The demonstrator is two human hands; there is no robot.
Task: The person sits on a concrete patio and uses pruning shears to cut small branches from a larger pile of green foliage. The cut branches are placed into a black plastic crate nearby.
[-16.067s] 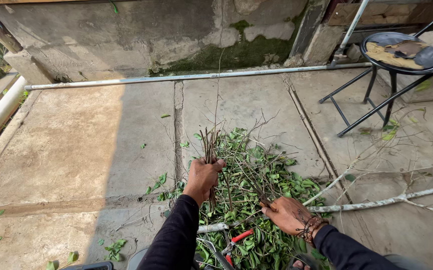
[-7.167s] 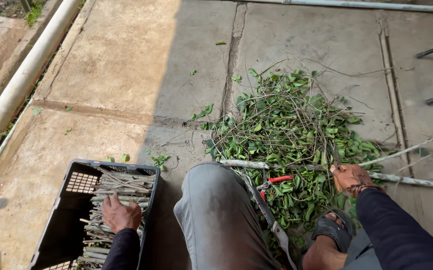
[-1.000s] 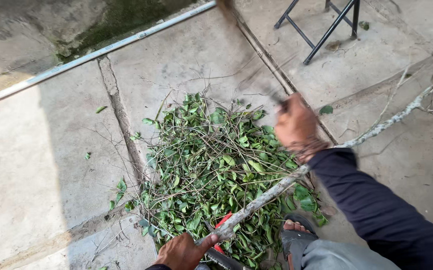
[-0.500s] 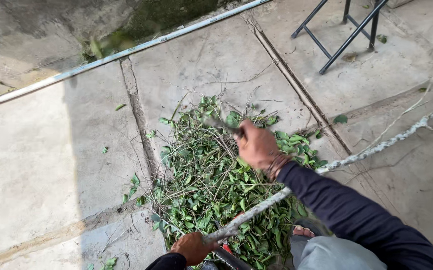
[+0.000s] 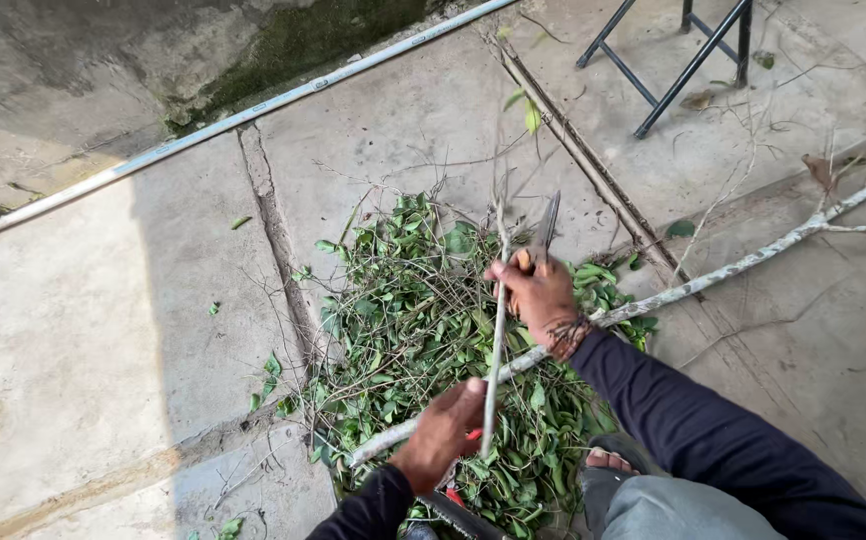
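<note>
- Our left hand (image 5: 443,432) grips a thin stick's (image 5: 494,345) lower end above the leaf pile (image 5: 423,330).
- Our right hand (image 5: 538,292) clasps the stick higher up, holding shears (image 5: 549,222) whose handles are hidden.

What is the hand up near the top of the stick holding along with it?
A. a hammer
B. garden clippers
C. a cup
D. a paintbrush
B. The right hand grips garden clippers, whose thin metal blades poke up above the fingers, beside the thin stick that the left hand holds lower down, over the pile of green leaves.
</note>
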